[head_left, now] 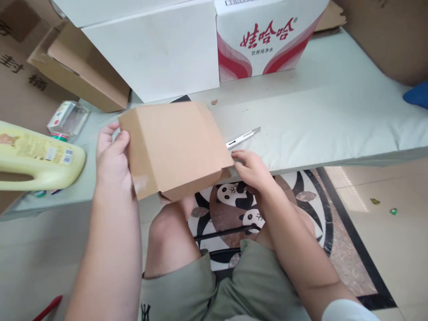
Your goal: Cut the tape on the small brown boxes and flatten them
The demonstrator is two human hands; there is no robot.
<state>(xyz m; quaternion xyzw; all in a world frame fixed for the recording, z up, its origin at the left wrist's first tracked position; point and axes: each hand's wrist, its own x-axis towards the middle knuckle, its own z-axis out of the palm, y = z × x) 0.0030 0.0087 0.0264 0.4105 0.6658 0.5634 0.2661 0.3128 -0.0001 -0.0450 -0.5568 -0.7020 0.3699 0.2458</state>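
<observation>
A small brown cardboard box (180, 145), partly folded with its flaps bent, is held up over the front edge of the covered table. My left hand (113, 151) grips its left side flap, thumb on the near face and fingers behind. At the right corner of the box, my right hand (249, 167) has its fingers closed around the edge; part of that grip is hidden. Just behind my right hand lies a white utility knife (243, 137) on the cloth. Something flat and dark (181, 98) shows from behind the box's top edge.
White cartons, one with red lettering (264, 44), stand along the back. At left are an open cardboard box (87, 67), a clear bottle (69, 119) lying down and a yellow jug (40, 156). A blue object (416, 95) sits far right. Below is a panda-patterned floor (234, 196).
</observation>
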